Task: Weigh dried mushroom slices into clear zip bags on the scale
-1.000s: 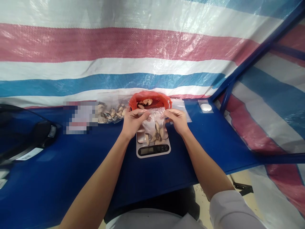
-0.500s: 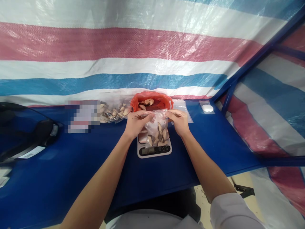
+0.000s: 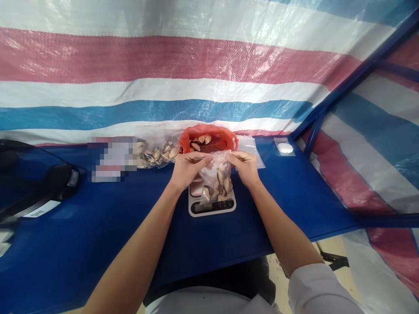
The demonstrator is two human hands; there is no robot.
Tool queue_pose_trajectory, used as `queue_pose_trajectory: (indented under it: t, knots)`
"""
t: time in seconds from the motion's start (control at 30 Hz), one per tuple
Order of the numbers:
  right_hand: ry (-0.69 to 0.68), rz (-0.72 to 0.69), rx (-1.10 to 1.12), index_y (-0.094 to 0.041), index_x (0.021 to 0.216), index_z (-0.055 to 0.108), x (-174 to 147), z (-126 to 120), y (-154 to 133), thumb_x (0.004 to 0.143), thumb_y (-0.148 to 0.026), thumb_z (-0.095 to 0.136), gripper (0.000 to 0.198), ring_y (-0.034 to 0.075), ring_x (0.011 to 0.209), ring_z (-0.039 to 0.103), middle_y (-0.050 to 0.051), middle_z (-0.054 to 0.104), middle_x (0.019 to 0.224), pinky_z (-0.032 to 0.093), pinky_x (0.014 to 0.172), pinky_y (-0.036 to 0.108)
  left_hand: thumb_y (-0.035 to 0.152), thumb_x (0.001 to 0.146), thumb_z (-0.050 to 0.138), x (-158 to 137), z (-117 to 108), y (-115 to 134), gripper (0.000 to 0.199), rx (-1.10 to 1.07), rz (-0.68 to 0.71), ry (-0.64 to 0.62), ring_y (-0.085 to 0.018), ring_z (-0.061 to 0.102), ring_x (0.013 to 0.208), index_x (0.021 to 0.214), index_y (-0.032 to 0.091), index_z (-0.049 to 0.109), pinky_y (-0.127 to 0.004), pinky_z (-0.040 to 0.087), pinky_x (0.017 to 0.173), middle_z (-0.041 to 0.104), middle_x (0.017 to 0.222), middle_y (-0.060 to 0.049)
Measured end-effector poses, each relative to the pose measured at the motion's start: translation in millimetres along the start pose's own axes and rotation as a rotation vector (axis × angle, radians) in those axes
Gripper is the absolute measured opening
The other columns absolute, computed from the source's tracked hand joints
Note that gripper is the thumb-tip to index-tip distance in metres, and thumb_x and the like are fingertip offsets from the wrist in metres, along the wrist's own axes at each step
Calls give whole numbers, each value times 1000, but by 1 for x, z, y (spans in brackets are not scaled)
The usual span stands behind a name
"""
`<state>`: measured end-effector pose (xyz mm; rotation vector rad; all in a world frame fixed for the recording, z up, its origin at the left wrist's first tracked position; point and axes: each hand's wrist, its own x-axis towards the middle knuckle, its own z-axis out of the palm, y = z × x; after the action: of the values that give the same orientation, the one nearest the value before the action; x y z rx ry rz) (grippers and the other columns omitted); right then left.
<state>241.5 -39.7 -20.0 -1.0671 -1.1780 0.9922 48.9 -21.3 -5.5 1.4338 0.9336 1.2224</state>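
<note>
Between my hands is a clear plastic zip bag (image 3: 209, 174) with several pale, dark-edged dried slices in its lower part. My left hand (image 3: 188, 171) pinches the bag's top edge at its left corner. At the opposite corner, my right hand (image 3: 245, 168) pinches the same edge between thumb and fingers. Beneath the bag lies a white kitchen scale (image 3: 212, 213) with a dark display strip, partly covered by it. Just behind the hands, a red plastic bag (image 3: 225, 133) stands open, with more slices (image 3: 204, 139) inside.
Filled clear bags (image 3: 157, 155) lie left of the red bag, beside a blurred-out patch. Flat clear bags (image 3: 250, 150) lie to its right. A white oval object (image 3: 284, 148) sits farther right on the blue table (image 3: 288, 192). A black strapped item (image 3: 62, 183) is at left.
The zip bag's lower end has shifted slightly and now covers more of the scale's buttons. Both hands keep their pinch on its top edge.
</note>
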Motion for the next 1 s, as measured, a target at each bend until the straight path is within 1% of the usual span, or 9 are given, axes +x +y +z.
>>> queue_pose_trajectory:
  t: [0.1, 0.23, 0.3, 0.43, 0.57, 0.67, 0.77, 0.9, 1.0]
  knots:
    - [3, 2, -9, -23, 66, 75, 1, -3, 0, 71, -48, 80, 26, 13, 53, 59, 0, 71, 64, 53, 58, 29, 43, 71, 84, 0, -1, 1, 27, -31, -11, 11, -18, 68, 61, 70, 17, 77, -30, 58, 68, 74, 65, -4]
    - [-17, 24, 23, -23, 67, 75, 1, -2, -1, 69, -50, 81, 28, 14, 57, 61, 0, 72, 66, 52, 56, 28, 41, 70, 85, 0, -2, 1, 25, -66, -3, 10, -16, 66, 59, 68, 17, 77, -29, 56, 66, 73, 63, -3]
    - [-43, 17, 15, -23, 68, 76, 1, 1, -2, 71, -52, 79, 29, 15, 62, 64, 0, 73, 69, 53, 59, 28, 40, 69, 85, 0, -1, 1, 24, -65, 9, 2, -16, 66, 59, 66, 17, 76, -28, 56, 65, 73, 63, -3]
    - [-85, -19, -28, -23, 69, 77, -1, 3, -3, 76, -51, 77, 29, 18, 74, 68, 1, 76, 76, 55, 72, 31, 42, 66, 87, -1, -1, 1, 26, -66, -1, 18, -16, 66, 58, 66, 18, 77, -29, 56, 63, 73, 63, -4]
    - [-64, -4, -35, -24, 69, 78, 0, 0, -2, 75, -50, 78, 27, 17, 69, 66, 1, 76, 73, 54, 65, 31, 45, 65, 87, -1, -1, 1, 29, -64, -27, 23, -17, 66, 57, 66, 18, 77, -29, 57, 63, 73, 62, -4]
    - [-55, -18, -22, -24, 65, 77, 0, -1, -1, 76, -49, 77, 27, 16, 66, 64, 0, 75, 71, 53, 63, 30, 47, 67, 86, 0, -2, -1, 31, -43, -38, 40, -18, 67, 60, 70, 18, 78, -31, 57, 65, 74, 64, -5]
    - [-39, -9, -17, -23, 64, 76, 0, 1, -1, 76, -49, 77, 29, 17, 67, 66, 0, 74, 69, 55, 64, 31, 47, 67, 85, 0, -2, -4, 29, -10, 2, 72, -18, 68, 62, 70, 19, 79, -30, 57, 66, 75, 67, -5]
    - [-36, 0, 11, -23, 73, 77, -2, 8, -3, 71, -51, 80, 28, 18, 71, 68, 1, 75, 71, 58, 72, 33, 46, 70, 84, -1, 0, -6, 28, -3, 50, 75, -16, 66, 59, 71, 19, 78, -29, 57, 65, 74, 65, -4]
    - [-42, -16, -10, -23, 72, 77, -3, 11, -5, 72, -49, 79, 26, 18, 70, 68, 1, 75, 71, 58, 68, 32, 46, 71, 84, -2, 1, -5, 28, 7, 65, 79, -17, 67, 58, 70, 19, 78, -29, 57, 65, 73, 63, -3]
